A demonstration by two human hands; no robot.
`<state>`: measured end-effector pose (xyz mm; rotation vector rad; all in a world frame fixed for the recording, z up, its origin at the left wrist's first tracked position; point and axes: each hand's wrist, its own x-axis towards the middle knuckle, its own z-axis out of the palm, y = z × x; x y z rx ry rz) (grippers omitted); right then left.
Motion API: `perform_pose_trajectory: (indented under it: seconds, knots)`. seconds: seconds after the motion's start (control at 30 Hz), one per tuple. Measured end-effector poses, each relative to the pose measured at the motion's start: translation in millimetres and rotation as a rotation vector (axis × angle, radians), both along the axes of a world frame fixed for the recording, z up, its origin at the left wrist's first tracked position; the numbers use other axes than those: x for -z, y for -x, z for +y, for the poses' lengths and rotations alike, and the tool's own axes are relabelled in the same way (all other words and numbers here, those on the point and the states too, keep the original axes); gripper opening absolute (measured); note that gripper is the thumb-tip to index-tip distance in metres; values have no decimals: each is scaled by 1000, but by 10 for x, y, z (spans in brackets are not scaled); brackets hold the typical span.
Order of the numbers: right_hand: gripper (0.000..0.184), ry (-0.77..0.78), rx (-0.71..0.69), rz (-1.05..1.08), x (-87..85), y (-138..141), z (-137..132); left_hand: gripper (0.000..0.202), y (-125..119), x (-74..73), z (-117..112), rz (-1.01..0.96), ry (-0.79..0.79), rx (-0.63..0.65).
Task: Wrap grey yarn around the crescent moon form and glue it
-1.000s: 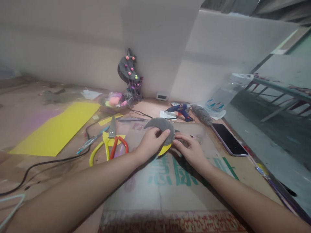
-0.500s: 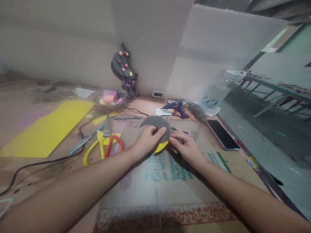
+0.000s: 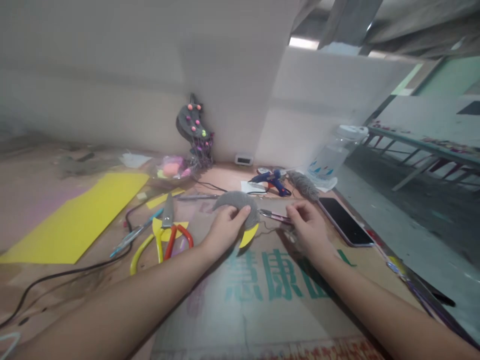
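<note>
My left hand [image 3: 224,229] presses a grey fuzzy crescent [image 3: 237,202] down on the cardboard sheet [image 3: 258,295], thumb on its lower end, where a yellow tip [image 3: 249,235] shows bare. My right hand [image 3: 308,228] sits a little to the right of the crescent, fingers curled at a small pair of purple-handled snips [image 3: 275,216] lying on the cardboard; a thin grey strand runs from the crescent toward it.
Yellow and red scissors [image 3: 165,231] and a pen [image 3: 135,233] lie left of my left hand. A yellow sheet [image 3: 78,215], a black cable [image 3: 71,272], a blue glue gun [image 3: 270,179], a phone [image 3: 344,214], a plastic jar [image 3: 332,152] and a finished grey ornament [image 3: 193,125] surround them.
My right hand has left the crescent's lower end and moved right to the small snips. My left hand stays on the crescent. The camera tilted up slightly.
</note>
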<state>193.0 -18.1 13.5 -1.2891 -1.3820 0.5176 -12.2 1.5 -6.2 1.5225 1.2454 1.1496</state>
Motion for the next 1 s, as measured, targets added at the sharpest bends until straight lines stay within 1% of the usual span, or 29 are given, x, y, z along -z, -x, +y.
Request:
perform_pose_trajectory:
  seconds: [0.17,0.33,0.47,0.6,0.8,0.93,1.0]
  knots:
    - [27,97,-139,-88,-34,69,-97,49,14,20,27,19,-44,-20]
    - [23,91,-194,-47,31,104,-112,48,19,-3,22,11,-49,-34]
    - [18,71,-215,-41,63,121,-139,48,25,-31,6,31,-54,-33]
    - [15,59,-263,-24,50,130,-180,48,30,-28,3,26,-51,-24]
    - [6,16,-220,-116,2,123,-209,47,32,-39,-2,34,-62,-9]
    - [16,-21,-283,-150,-15,156,-219,46,31,-68,-23,1,-38,-10]
    - [13,22,-275,-122,-11,176,-216,45,32,-75,-29,-3,-38,-9]
